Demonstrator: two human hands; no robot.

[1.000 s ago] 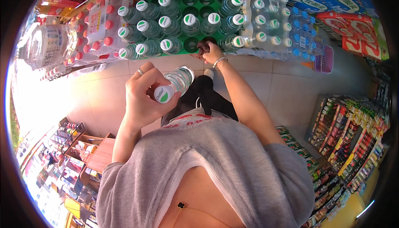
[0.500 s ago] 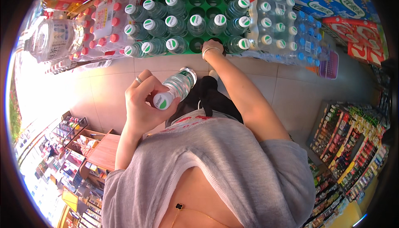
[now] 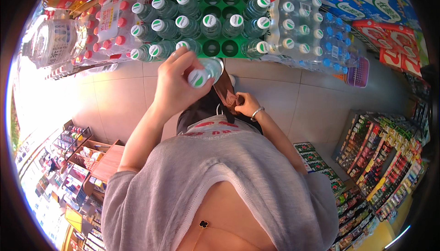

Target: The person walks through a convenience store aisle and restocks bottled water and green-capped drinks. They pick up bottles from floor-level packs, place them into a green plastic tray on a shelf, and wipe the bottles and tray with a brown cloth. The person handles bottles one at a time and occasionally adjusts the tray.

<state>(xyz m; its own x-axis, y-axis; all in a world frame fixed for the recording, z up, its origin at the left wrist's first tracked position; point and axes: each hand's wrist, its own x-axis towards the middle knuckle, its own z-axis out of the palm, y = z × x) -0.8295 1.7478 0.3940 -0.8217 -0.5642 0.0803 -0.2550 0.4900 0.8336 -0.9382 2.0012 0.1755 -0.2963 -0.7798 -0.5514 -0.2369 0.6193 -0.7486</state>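
My left hand [image 3: 173,84] grips a clear water bottle [image 3: 213,67] near its white-and-green cap. The bottle is tilted, its base pointing away from me, just in front of the green crate [image 3: 221,9]. My right hand [image 3: 248,105] pinches a brown cloth [image 3: 224,88] that hangs in front of my dark trousers. That hand is apart from the crate. Several upright bottles with the same kind of cap stand in the crate's round sockets, and some sockets near the front and back hold nothing.
Shrink-wrapped red-capped bottles [image 3: 110,19] and a large clear jug [image 3: 48,45] stand left of the crate. To its right are packs of white-capped [image 3: 288,24] and blue-capped bottles [image 3: 337,42], and a purple basket [image 3: 358,73]. Product shelves [image 3: 385,159] fill the lower right.
My right hand has drawn back from the crate toward my waist, the brown cloth now showing in it. My left hand has carried the bottle forward and right, toward the crate.
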